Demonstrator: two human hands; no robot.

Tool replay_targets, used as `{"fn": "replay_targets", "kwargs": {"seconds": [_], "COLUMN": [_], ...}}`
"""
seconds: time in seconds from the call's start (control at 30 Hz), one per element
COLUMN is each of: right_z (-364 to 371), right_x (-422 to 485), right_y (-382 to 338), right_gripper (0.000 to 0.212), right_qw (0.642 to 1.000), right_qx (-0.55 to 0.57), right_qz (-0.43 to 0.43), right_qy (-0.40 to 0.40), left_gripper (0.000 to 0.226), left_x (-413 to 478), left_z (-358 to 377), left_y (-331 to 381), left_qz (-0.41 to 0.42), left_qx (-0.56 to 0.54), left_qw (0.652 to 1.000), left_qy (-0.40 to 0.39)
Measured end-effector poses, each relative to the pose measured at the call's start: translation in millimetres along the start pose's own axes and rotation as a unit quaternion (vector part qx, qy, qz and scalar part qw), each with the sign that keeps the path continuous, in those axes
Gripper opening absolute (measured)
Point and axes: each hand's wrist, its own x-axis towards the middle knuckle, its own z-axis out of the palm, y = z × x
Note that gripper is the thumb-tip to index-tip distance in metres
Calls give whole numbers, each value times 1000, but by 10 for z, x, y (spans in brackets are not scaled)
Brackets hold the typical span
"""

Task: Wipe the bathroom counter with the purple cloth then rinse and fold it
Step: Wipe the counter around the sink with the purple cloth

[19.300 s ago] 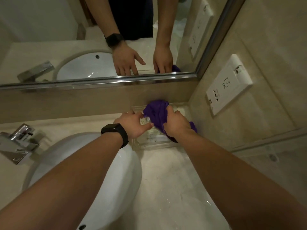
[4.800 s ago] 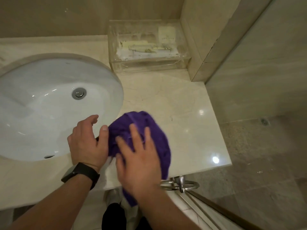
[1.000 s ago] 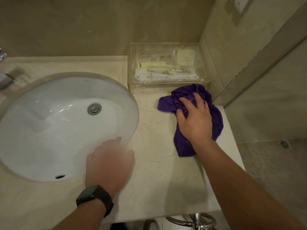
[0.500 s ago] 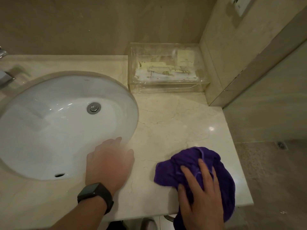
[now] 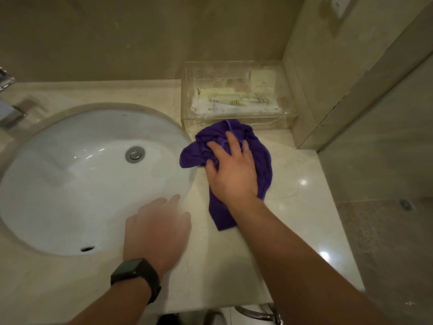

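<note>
Risk: my right hand (image 5: pixel 230 171), spread flat on purple cloth (image 5: pixel 262 158), may shove clear box (image 5: pixel 269 120); left hand (image 5: pixel 157 231) flat, idle

Faucet (image 5: pixel 8 109) cut off by left edge, left hand (image 5: pixel 157 228) motion-blurred, purple cloth (image 5: pixel 263 160) partly hidden under right hand (image 5: pixel 232 170), wall socket (image 5: pixel 337 7) clipped at top, print inside clear box (image 5: pixel 234 99) illegible.

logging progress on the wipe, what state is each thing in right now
purple cloth: bunched, on the counter under the right hand
right hand: fingers spread, pressing the cloth
left hand: flat on the counter by the sink, blurred
sink: no water running
clear box: upright, small items inside
</note>
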Motion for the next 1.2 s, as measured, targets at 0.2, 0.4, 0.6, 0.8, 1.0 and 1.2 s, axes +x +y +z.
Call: {"fn": "replay_targets", "kwargs": {"seconds": [0.2, 0.4, 0.6, 0.8, 1.0, 1.2], "right_z": [22, 177, 237, 68, -233, -591], "right_x": [-811, -1663, -975, -67, -41, -278], "right_y": [179, 190, -173, -155, 519, 1221], "right_gripper": [48, 46, 45, 48, 48, 43], "right_qw": [1000, 999, 997, 999, 999, 999], "right_qx": [-2, -41, -20, -8, 28, 33], "right_qz": [-11, -28, -56, -40, -4, 6], "right_qy": [0, 18, 39, -15, 29, 39], "left_gripper": [76, 65, 64, 64, 62, 65], "left_x": [7, -27, -57, -30, -40, -39], "left_z": [13, -6, -43, -27, 5, -7], "left_y": [-10, -2, 0, -11, -31, -13], "left_qz": [6, -8, -17, -17, -7, -10], "left_qx": [-3, -62, -122, -98, -98, -104], "left_qw": [1000, 997, 989, 992, 991, 991], "left_qy": [7, 43, 83, 74, 86, 87]}}
